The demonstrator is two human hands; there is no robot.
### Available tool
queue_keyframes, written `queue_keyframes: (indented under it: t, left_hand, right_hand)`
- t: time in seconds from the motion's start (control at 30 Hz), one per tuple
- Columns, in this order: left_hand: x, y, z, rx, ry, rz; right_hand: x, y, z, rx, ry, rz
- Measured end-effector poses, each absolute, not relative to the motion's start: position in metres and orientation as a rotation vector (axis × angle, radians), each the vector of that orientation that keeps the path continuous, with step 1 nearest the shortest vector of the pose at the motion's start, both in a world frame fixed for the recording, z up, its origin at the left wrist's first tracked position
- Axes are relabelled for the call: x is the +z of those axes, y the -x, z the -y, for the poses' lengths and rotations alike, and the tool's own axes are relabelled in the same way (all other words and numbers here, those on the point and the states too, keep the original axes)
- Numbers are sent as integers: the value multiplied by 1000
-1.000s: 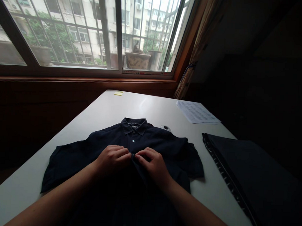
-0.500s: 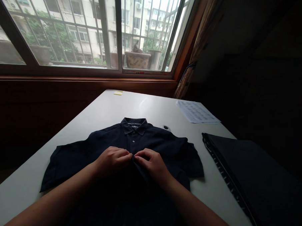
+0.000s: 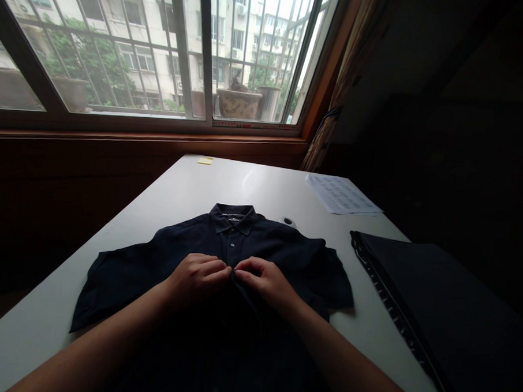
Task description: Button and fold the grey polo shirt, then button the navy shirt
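Note:
A dark navy short-sleeved shirt [image 3: 181,244] lies face up, its collar [image 3: 232,219] toward the window and its sleeves spread. My left hand [image 3: 201,277] and my right hand [image 3: 260,280] meet at the front placket, below the chest button [image 3: 232,245]. Both are closed, with thumbs and fingers pinching the placket edge. The cloth rises in a small fold under my right hand. Whether a button sits between the fingertips is hidden. The lower part of the shirt is lost in shadow.
The shirt rests on a white table [image 3: 148,208]. Printed sheets [image 3: 342,194] lie at the back right, and a yellow note [image 3: 205,160] at the far edge. A small white round object [image 3: 287,222] sits behind the shirt's shoulder. Folded dark fabric [image 3: 431,284] covers the right side. Beyond is a barred window [image 3: 164,53].
Almost nothing differs. Both hands stay pinched on the placket, with only a very slight shift of the fingertips and of the cloth fold between them.

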State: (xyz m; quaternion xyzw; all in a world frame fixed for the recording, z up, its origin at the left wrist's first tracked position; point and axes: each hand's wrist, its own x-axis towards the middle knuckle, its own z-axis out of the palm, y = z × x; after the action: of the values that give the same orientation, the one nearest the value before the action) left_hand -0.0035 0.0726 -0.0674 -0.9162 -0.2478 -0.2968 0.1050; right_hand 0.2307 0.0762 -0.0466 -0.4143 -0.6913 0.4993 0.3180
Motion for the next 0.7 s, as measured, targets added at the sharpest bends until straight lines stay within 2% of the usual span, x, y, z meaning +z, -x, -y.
queue_keyframes:
  t: [0.4, 0.7]
  left_hand:
    - [-65, 2, -71, -775, 2722, 684]
    - [-60, 1, -69, -694, 2705, 639]
  right_hand:
    - [-50, -231, -79, 1345, 1068, 1867]
    - [-55, -230, -81, 1247, 1068, 1945]
